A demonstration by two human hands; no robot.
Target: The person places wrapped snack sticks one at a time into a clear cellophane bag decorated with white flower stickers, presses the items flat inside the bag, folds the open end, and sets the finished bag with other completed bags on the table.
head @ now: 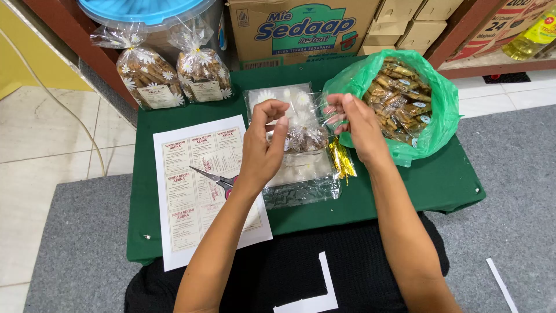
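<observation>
Right now both hands are up over a low table w/ green cloth (405, 185). Left hand (263, 145) and right hand (356, 124) each pinch the top of a small clear bag (306, 130) w/ white daisy print, partly filled w/ brown snacks. Left thumb and fingers are closed on the bag's left upper edge, right fingertips closed on its right upper edge, so the bag hangs between them, just above the table.

Under the bag lies a stack of empty clear bags (301, 174), same daisy print, flat on the cloth. Just beside that stack, on its right, a bunch of gold twist ties (341, 159). Further right, touching the right hand's far side, an open green plastic bag (440, 110) full of small wrapped brown snacks.

Left of the stack is a white sheet of labels (191, 191), approx. three columns, w/ scissors (217, 178) lying on it; the handle is partly hidden by the left wrist. At the table's back left stand two filled, tied bags (171, 72), each w/ a label on front. Behind the table, cardboard boxes (301, 29) and a blue lid (145, 8) on a container.
</observation>
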